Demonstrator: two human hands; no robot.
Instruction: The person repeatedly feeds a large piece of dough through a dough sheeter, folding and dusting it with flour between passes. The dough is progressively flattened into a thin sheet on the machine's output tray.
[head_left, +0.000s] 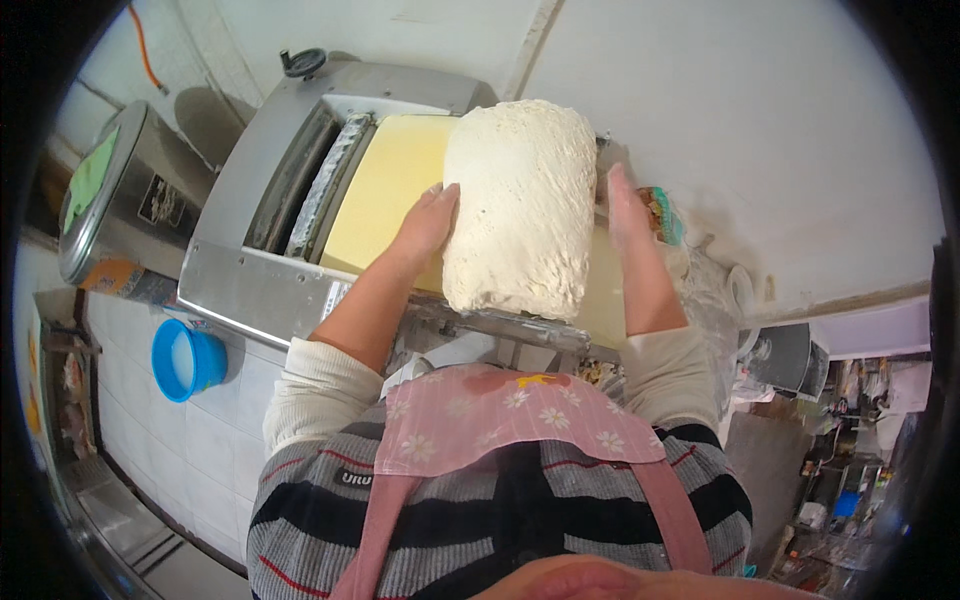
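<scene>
A large thick slab of pale dough (521, 210) lies over the right part of a steel dough sheeter (255, 292), by its yellow feed board (397, 172). My left hand (431, 221) touches the dough's left side, thumb and fingertips at its edge. On the other side, my right hand (626, 199) is held upright with the fingers straight and together, a small gap between it and the dough. The sheeter's floury rollers (330, 187) lie left of the board. The underside of the dough is hidden.
A blue basin (187, 360) stands on the tiled floor at the left. A lidded steel drum (142, 195) with a green cloth is left of the machine. A pale wall rises behind. Plastic-covered things and a colourful packet (664, 216) are at the right.
</scene>
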